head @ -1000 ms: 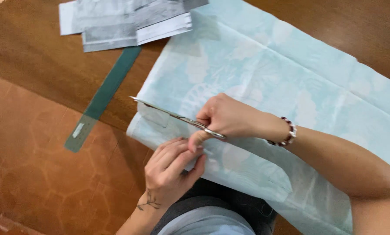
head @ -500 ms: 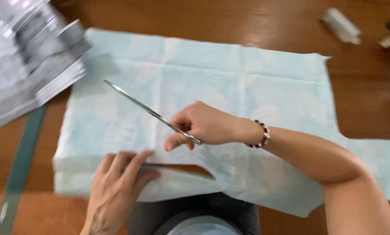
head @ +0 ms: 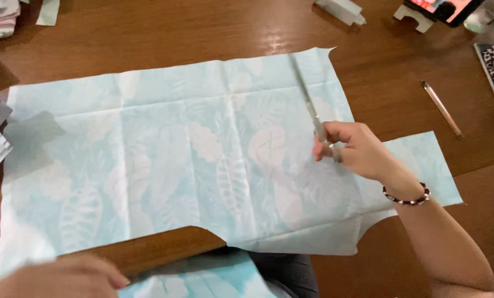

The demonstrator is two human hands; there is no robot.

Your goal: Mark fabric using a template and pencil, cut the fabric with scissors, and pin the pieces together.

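A brown wooden desk (head: 147, 33) carries pale blue leaf-print fabric (head: 164, 154). The right hand (head: 354, 149) grasps scissors (head: 307, 102) above the fabric's right part, blades pointing toward the far edge, long axis slightly tilted left. The left hand (head: 54, 278), blurred at the near edge, touches fabric; grip unclear.

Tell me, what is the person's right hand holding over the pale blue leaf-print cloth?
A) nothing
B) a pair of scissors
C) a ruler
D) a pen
B: the right hand grips a pair of scissors, its metal blades pointing away over the cloth.
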